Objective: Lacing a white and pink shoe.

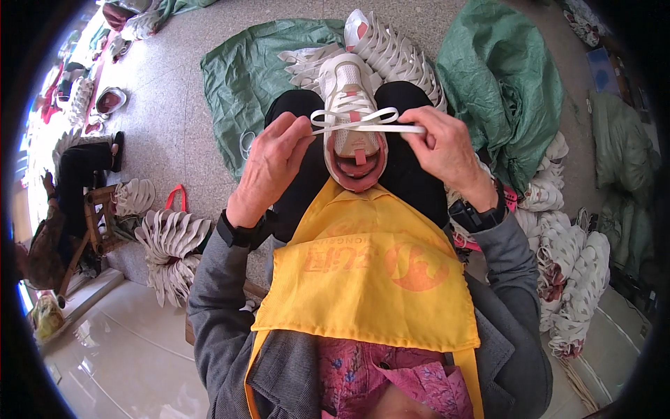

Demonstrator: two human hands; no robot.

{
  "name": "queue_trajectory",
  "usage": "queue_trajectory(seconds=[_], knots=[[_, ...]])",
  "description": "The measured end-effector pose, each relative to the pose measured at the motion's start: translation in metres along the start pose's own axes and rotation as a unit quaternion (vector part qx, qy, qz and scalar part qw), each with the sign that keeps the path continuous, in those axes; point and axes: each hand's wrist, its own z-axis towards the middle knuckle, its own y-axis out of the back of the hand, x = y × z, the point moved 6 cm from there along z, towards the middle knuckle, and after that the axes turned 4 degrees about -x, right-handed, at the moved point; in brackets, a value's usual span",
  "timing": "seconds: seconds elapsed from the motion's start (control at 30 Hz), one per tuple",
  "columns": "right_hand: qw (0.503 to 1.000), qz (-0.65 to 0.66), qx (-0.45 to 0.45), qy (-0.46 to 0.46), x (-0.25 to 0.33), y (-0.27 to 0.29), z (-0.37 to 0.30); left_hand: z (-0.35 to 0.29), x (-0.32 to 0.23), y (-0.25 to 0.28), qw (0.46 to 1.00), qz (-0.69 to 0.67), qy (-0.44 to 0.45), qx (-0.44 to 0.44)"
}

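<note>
A white and beige sneaker (347, 84) with a pink lining rests between my knees, its toe pointing away from me. White shoelaces (356, 126) are crossed into a bow over its tongue. My left hand (273, 160) is closed in a pinch on the lace at the left of the shoe. On the right, my right hand (449, 149) pinches the other side of the lace between thumb and fingers, and a flat white end juts out there. Both stretch the lace sideways. A yellow apron (363, 272) covers my lap, touching the heel.
Rows of nested white shoes (405, 59) lie beyond my knees on a green sheet (237, 77). A green sack (499, 91) stands at the far right. More shoe stacks (576, 272) sit at my right, others (171, 244) at my left. Another person's leg (84, 174) shows at far left.
</note>
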Motion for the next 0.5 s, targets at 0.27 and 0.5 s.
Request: queue_trajectory(seconds=[0.27, 0.5], knots=[[1.0, 0.005, -0.023, 0.006, -0.034, 0.023, -0.019, -0.014, 0.009, 0.011, 0.999, 0.018, 0.038, 0.016], [0.993, -0.083, -0.027, -0.084, -0.079, 0.062, -0.055, -0.048, 0.029, 0.032, 0.994, 0.098, 0.049, -0.001]])
